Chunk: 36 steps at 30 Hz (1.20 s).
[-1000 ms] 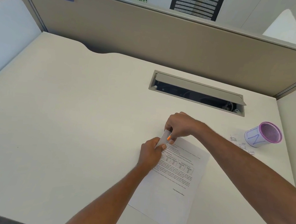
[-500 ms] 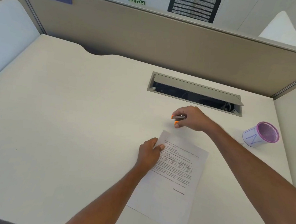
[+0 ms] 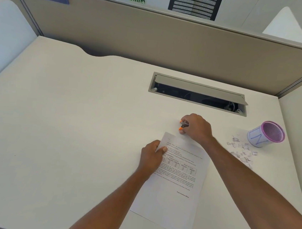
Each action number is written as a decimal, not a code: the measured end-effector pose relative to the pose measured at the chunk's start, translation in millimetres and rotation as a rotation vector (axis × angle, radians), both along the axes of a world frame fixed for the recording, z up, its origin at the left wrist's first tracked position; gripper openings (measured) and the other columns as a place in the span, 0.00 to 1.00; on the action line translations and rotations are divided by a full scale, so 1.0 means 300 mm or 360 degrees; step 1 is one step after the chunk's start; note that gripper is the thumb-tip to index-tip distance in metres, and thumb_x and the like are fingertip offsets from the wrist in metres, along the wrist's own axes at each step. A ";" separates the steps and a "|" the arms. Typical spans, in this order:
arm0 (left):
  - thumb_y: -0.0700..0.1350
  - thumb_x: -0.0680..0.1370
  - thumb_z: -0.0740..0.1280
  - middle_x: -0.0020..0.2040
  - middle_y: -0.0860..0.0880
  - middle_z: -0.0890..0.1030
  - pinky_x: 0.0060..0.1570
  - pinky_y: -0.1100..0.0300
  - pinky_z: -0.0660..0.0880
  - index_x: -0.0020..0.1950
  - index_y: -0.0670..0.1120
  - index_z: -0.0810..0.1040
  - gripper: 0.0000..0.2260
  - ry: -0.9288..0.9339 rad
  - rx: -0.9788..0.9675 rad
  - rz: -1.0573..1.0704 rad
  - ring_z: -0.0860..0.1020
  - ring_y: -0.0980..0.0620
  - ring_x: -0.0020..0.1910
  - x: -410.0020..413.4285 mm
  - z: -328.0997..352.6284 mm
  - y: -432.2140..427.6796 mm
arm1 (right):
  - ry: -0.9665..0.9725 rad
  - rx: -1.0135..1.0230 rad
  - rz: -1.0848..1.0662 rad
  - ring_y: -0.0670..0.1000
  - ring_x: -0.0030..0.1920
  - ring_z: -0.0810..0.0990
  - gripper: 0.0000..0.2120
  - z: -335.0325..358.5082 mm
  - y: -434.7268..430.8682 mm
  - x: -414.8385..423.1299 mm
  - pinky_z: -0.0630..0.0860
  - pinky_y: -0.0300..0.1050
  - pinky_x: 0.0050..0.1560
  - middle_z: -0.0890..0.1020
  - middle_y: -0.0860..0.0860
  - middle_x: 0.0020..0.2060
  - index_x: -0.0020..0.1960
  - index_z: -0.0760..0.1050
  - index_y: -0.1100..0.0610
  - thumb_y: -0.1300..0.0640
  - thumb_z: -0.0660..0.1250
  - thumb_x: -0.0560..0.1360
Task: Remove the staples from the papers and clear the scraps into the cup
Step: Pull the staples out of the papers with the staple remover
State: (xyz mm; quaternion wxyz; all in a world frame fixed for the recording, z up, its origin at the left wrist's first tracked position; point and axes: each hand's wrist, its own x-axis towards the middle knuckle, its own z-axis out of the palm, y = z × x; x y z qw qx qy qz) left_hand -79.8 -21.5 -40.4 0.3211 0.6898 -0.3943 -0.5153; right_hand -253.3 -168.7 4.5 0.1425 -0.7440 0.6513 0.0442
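A printed paper (image 3: pixel 174 184) lies flat on the white desk (image 3: pixel 61 123), slightly rotated. My left hand (image 3: pixel 152 157) presses down on its upper left edge, thumb on the sheet. Just beyond the paper's top edge, my right hand (image 3: pixel 196 127) is closed around a small orange and metal staple remover (image 3: pixel 183 125), its jaws pointing left. A purple-rimmed mesh cup (image 3: pixel 265 134) with a white label stands at the right. Small paper scraps (image 3: pixel 241 151) lie scattered on the desk in front of the cup.
An open cable hatch (image 3: pixel 199 94) is set into the desk behind my hands. A beige partition wall (image 3: pixel 173 40) borders the back, and white side panels (image 3: pixel 3 35) close off both sides.
My right hand lifted the staple remover off the paper's top corner and moved it a short way back. The folded corner now lies flat. My left hand stays on the sheet.
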 end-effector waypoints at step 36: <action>0.47 0.87 0.70 0.54 0.45 0.91 0.59 0.38 0.86 0.62 0.46 0.86 0.09 0.0513 -0.0205 -0.0130 0.90 0.39 0.53 0.112 0.537 0.168 | -0.1019 0.0033 0.0027 0.44 0.46 0.87 0.03 0.557 0.411 -0.010 0.84 0.45 0.51 0.89 0.42 0.46 0.51 0.89 0.48 0.52 0.78 0.77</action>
